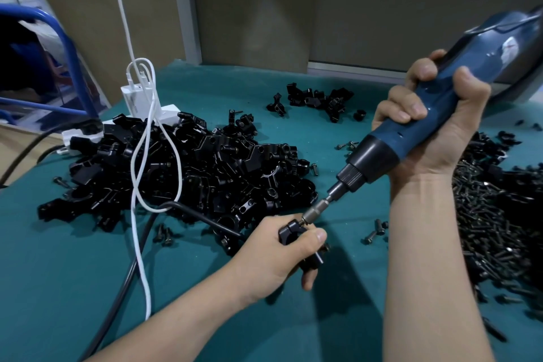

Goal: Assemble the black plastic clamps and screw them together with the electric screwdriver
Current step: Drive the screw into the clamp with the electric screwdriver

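Down near the middle of the bench, the left hand holds one black clamp just above the teal surface. Its grip is closed round the part: the thumb lies across the top and the fingers curl under. The right hand is wrapped tightly round the blue body of the electric screwdriver, which slants down and to the left. The tip of its bit touches the top of the held clamp.

Left of the hands and farther back lies a large pile of black clamps. A smaller group of clamp parts sits well apart from it at the far side. On the right, a dense heap of dark screws spreads toward the near edge. A few loose screws lie between the two forearms.

At the far left a white charger stands plugged into a white power strip. Its white cable loops over the big pile and runs toward the near side, beside a thick black cable.
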Motion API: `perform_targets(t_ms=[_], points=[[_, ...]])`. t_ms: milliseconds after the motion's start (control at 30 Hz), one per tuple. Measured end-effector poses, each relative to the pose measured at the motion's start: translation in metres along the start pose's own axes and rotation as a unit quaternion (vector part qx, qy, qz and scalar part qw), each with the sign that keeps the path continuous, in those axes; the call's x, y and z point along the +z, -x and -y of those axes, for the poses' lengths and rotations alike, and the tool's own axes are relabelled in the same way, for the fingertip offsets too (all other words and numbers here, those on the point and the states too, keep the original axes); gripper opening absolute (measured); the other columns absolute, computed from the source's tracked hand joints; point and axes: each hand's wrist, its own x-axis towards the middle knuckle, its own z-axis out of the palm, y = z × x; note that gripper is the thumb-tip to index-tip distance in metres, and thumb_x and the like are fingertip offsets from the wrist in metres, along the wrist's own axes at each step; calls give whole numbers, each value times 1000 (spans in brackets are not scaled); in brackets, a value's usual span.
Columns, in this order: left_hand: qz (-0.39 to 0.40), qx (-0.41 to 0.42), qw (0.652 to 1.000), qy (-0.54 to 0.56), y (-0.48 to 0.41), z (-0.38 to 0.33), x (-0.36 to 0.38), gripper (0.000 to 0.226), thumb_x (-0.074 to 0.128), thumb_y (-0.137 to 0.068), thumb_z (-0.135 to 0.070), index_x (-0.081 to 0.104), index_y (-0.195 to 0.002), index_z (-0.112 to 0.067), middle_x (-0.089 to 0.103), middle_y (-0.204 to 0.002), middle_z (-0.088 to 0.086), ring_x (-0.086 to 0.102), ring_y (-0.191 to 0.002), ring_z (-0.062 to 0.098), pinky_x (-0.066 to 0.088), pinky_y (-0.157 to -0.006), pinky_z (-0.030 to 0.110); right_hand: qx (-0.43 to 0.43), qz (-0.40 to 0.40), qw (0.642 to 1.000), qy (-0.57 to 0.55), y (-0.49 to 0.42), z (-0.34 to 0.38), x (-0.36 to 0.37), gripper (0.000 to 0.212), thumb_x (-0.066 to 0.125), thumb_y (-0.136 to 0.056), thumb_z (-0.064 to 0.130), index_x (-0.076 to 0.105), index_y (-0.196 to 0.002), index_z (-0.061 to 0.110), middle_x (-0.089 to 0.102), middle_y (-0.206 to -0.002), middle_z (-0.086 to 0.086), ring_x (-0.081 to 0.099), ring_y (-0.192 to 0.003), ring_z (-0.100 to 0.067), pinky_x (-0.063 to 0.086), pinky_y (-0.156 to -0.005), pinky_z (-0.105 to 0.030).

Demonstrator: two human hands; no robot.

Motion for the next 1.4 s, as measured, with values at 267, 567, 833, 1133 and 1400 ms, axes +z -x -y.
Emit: perform_targets(t_ms=[267,567,833,1133,1400], points=[[-33,14,999,8,1,0,2,21,51,-87,-22,50,-73,-7,56,-42,-3,45,-32,0,35,-43,6,-1,-4,1000,25,0,-3,0,53,86,-52,5,53,-93,7,56,-73,-4,47,-38,-14,42,-39,-22],[-47,22,999,-1,1,3,2,21,52,-87,-23,50,-72,-9,57,-42,-3,45,-33,-1,34,-43,5,6,0,999,33,-1,-6,1,53,86,-52,7,53,-93,8,56,-73,-4,46,-39,-14,42,-39,-22],[-47,16,999,-20,1,2,2,19,52,-86,-22,51,-71,-11,57,-43,-4,46,-34,0,34,-44,5,2,-3,1000,31,0,-7,-1,52,85,-54,7,52,-94,8,56,-74,-4,47,-39,-14,43,-40,-22],[-45,-9,998,-32,2,-3,2,19,55,-84,-28,51,-69,-17,58,-45,-3,47,-37,2,33,-45,6,10,2,1000,-11,1,-6,2,49,84,-55,1,53,-93,6,58,-73,-7,48,-38,-17,43,-39,-22],[195,-210,843,455,8,-14,3,32,67,-81,-44,63,-75,-14,51,-44,-8,30,-34,2,24,-34,11,-13,-4,996,-91,5,5,5,27,47,-71,26,50,-92,11,63,-68,-4,48,-34,-14,37,-36,-19]])
